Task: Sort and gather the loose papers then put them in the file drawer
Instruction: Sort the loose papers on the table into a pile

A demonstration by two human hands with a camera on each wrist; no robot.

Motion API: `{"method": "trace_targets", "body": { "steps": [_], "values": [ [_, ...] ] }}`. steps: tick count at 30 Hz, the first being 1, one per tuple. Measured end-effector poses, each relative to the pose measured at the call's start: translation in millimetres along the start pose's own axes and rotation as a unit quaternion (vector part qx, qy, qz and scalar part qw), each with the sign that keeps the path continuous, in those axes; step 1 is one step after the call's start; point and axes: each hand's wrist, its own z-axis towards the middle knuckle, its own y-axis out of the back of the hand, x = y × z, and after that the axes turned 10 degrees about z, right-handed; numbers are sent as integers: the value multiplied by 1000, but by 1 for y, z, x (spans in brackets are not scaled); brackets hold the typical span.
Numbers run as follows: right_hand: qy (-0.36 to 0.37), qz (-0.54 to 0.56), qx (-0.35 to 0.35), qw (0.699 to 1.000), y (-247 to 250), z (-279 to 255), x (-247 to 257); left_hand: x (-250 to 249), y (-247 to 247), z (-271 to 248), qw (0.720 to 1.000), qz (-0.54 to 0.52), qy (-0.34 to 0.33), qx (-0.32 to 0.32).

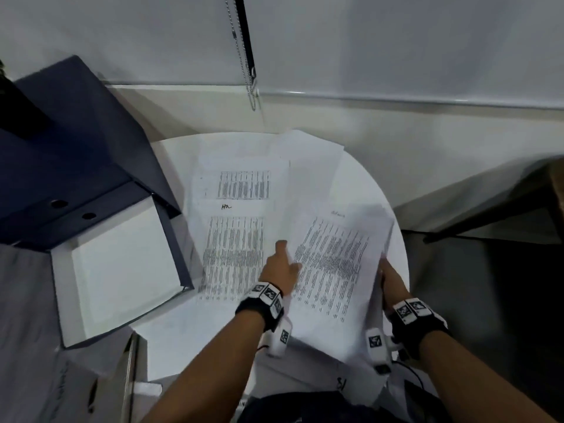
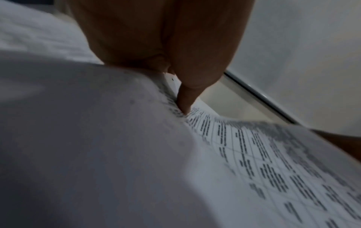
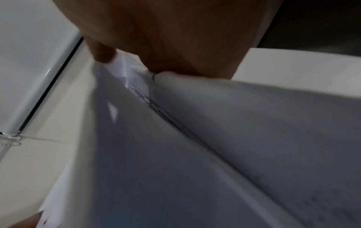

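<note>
A stack of printed sheets (image 1: pixel 332 264) is held slightly raised over the round white table (image 1: pixel 393 239). My left hand (image 1: pixel 280 264) pinches its left edge, and in the left wrist view the thumb (image 2: pixel 185 101) presses down on the printed sheet (image 2: pixel 263 162). My right hand (image 1: pixel 389 276) grips the right edge, its fingers (image 3: pixel 156 61) closed on the sheets (image 3: pixel 195 138). More loose papers (image 1: pixel 235 209) lie flat on the table to the left and behind. An open dark blue file box (image 1: pixel 180 239) with a white inside stands at the left.
The file box's raised lid (image 1: pixel 76 132) leans at the far left. A blind chain (image 1: pixel 250 71) hangs by the wall behind the table. A dark table (image 1: pixel 503 215) is on the right, and a cardboard box (image 1: pixel 76 392) sits at the lower left.
</note>
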Motion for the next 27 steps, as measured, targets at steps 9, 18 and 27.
{"method": "trace_targets", "body": {
  "steps": [9, 18, 27],
  "values": [
    [49, -91, 48, 993, 3, -3, -9, 11, 9, 15, 1000, 25, 8, 13],
    [46, -207, -25, 977, 0, 5, -13, 32, 46, 35, 994, 35, 29, -95],
    [43, -194, -10, 980, 22, 51, -40, 98, 88, 51, 919, -55, 378, -102]
  ]
}}
